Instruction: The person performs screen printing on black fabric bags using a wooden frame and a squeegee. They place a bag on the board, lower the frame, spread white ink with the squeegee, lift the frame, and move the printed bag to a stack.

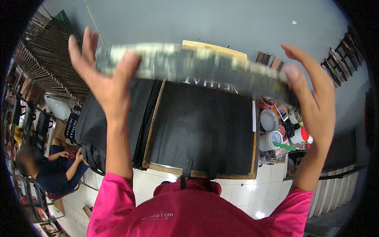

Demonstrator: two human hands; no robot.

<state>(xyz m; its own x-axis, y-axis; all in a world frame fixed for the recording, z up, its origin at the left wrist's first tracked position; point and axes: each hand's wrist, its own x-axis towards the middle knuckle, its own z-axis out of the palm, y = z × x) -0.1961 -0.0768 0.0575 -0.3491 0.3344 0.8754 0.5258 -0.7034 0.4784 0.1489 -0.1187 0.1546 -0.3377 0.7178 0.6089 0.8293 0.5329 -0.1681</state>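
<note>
Both my hands hold up a long stained screen-printing frame [213, 65], seen nearly edge-on and blurred by motion. My left hand [104, 81] grips its left end, thumb in front and fingers behind. At the lower right end is my right hand [318, 98], its thumb against the frame and its index finger raised. A pale wooden strip [216, 48] shows along the top edge. Below the frame, a black fabric panel [201, 126] with white lettering at its far edge lies on a wood-edged board [233, 176]. The frame covers the panel's far part.
Left of the board is a stack of black fabric pieces [114, 106]. Tubs [269, 140], a phone [282, 112] and a red-and-white container [301, 135] crowd the right side. Another person [59, 170] sits at the far left. More frames [341, 57] are by the right wall.
</note>
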